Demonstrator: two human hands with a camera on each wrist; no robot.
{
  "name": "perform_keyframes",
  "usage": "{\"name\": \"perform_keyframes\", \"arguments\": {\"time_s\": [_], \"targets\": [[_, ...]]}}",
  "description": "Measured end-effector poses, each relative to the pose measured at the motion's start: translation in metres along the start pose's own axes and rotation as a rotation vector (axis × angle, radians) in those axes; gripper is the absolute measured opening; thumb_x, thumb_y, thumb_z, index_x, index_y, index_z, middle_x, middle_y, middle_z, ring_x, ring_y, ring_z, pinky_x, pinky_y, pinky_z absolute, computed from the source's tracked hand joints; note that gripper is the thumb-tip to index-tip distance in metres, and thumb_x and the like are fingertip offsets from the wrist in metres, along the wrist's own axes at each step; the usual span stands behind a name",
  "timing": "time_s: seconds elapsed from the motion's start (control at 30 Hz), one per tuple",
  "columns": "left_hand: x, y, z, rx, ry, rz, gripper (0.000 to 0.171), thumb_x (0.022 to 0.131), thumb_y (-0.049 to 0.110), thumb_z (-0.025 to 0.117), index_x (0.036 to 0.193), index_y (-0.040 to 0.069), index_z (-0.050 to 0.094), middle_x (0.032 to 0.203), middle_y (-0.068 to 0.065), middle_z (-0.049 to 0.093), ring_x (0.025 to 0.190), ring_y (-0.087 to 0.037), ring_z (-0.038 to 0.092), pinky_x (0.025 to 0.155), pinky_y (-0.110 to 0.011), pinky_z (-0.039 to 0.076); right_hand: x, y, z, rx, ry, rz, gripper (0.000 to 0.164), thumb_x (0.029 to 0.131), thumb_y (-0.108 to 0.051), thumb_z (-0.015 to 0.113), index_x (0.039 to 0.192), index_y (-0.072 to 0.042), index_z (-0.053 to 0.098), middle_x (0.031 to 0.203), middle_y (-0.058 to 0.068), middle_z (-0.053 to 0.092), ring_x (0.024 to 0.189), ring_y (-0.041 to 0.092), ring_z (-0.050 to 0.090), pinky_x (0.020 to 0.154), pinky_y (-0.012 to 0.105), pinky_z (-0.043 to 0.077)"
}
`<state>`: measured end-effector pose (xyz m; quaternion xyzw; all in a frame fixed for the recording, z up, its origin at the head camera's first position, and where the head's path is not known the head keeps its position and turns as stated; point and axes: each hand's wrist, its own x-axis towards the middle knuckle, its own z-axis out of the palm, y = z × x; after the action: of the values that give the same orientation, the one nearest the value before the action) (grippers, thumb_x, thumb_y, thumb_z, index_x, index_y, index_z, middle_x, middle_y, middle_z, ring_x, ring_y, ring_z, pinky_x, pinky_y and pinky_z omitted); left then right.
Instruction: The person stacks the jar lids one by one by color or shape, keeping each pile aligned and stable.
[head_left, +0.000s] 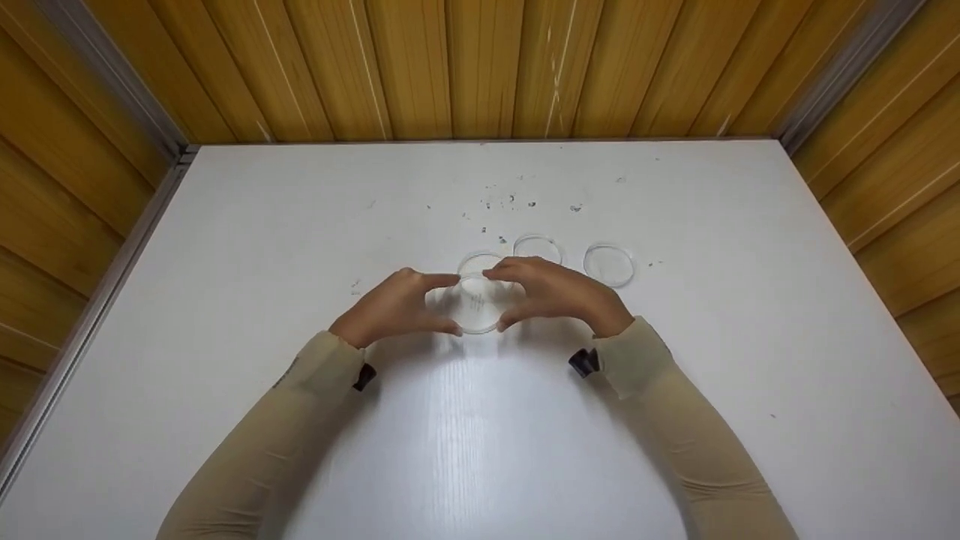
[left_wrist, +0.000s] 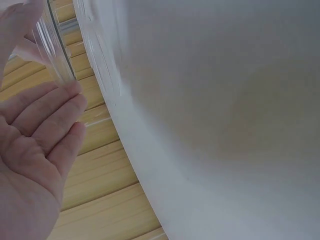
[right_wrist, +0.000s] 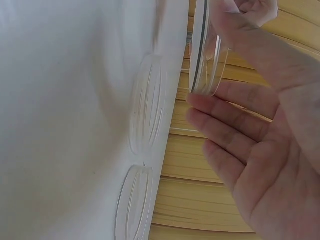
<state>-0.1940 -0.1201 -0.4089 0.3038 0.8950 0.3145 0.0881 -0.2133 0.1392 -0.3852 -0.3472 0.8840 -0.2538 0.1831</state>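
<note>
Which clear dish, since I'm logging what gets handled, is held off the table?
The front dish, nearest the person, held between the left hand and right hand. The dish behind it, rightmost dish and dish between those lie on the table.

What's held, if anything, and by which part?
A clear round dish, by its rim: left grip on one side, right grip on the opposite side.

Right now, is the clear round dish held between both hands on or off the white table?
Off: both wrist views show yellow wood panelling between the dish and table.
</note>
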Motion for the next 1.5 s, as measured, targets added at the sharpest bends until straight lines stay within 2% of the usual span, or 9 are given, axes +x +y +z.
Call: {"name": "perform_keyframes", "arguments": {"time_s": [0.23, 0.5, 0.67, 0.87, 1.17, 1.27, 1.5], "targets": [[0.002, 0.013, 0.012, 0.046, -0.018, -0.021, 0.074, 0.072, 0.040, 0.083, 0.132, 0.005, 0.058, 0.125, -0.010, 0.066, 0.114, -0.021, 0.063, 0.095, -0.036, 0.050, -0.016, 0.007, 0.002, -0.029, 0.005, 0.000, 0.076, 0.074, -0.040, 0.080, 0.138, -0.010, 0.053, 0.136, 0.003, 0.055, 0.127, 0.021, 0.051, 0.106, 0.040, 0.042], [0.004, 0.020, 0.022, 0.072, -0.053, -0.013, 0.073, 0.073, 0.041, 0.082, 0.132, 0.004, 0.058, 0.125, -0.012, 0.065, 0.115, -0.021, 0.062, 0.096, -0.035, 0.050, -0.025, 0.013, 0.006, 0.014, -0.013, 0.024, 0.077, 0.072, -0.039, 0.082, 0.137, -0.009, 0.054, 0.135, 0.004, 0.056, 0.125, 0.021, 0.052, 0.104, 0.042, 0.043], [0.004, 0.019, 0.026, 0.062, -0.073, -0.014, 0.071, 0.073, 0.040, 0.082, 0.130, 0.004, 0.059, 0.124, -0.010, 0.066, 0.113, -0.018, 0.063, 0.096, -0.035, 0.049, -0.024, 0.017, 0.010, 0.025, -0.017, 0.007, 0.075, 0.071, -0.035, 0.084, 0.134, -0.006, 0.056, 0.131, 0.004, 0.058, 0.122, 0.020, 0.054, 0.104, 0.040, 0.043], [0.005, 0.017, 0.027, 0.077, -0.076, 0.017, 0.063, 0.074, 0.037, 0.082, 0.125, 0.006, 0.063, 0.110, -0.004, 0.071, 0.091, -0.012, 0.061, 0.085, -0.032, 0.050, -0.020, 0.017, 0.011, 0.001, -0.026, 0.001, 0.074, 0.071, -0.035, 0.084, 0.133, -0.005, 0.057, 0.130, 0.005, 0.059, 0.121, 0.020, 0.054, 0.105, 0.039, 0.042], [0.009, 0.013, 0.022, 0.094, -0.060, -0.030, 0.065, 0.073, 0.036, 0.083, 0.126, 0.005, 0.062, 0.107, -0.004, 0.069, 0.088, -0.014, 0.057, 0.084, -0.032, 0.050, -0.006, 0.020, 0.010, -0.066, -0.022, -0.039, 0.071, 0.071, -0.034, 0.084, 0.132, -0.009, 0.058, 0.128, 0.004, 0.061, 0.120, 0.019, 0.055, 0.104, 0.038, 0.042], [0.010, 0.010, 0.020, 0.091, -0.057, -0.052, 0.067, 0.072, 0.036, 0.084, 0.127, 0.007, 0.061, 0.108, -0.003, 0.069, 0.090, -0.014, 0.057, 0.085, -0.032, 0.050, -0.001, 0.020, 0.010, -0.077, -0.029, -0.027, 0.069, 0.072, -0.033, 0.084, 0.132, -0.011, 0.058, 0.128, 0.004, 0.061, 0.120, 0.019, 0.054, 0.105, 0.038, 0.041], [0.013, 0.007, 0.019, 0.089, -0.075, -0.110, 0.073, 0.071, 0.036, 0.085, 0.131, 0.005, 0.058, 0.125, -0.008, 0.065, 0.110, -0.018, 0.060, 0.099, -0.036, 0.047, 0.007, 0.020, 0.013, -0.081, -0.039, -0.004, 0.071, 0.072, -0.030, 0.084, 0.133, -0.007, 0.056, 0.129, 0.006, 0.060, 0.121, 0.021, 0.054, 0.106, 0.038, 0.040]]}}
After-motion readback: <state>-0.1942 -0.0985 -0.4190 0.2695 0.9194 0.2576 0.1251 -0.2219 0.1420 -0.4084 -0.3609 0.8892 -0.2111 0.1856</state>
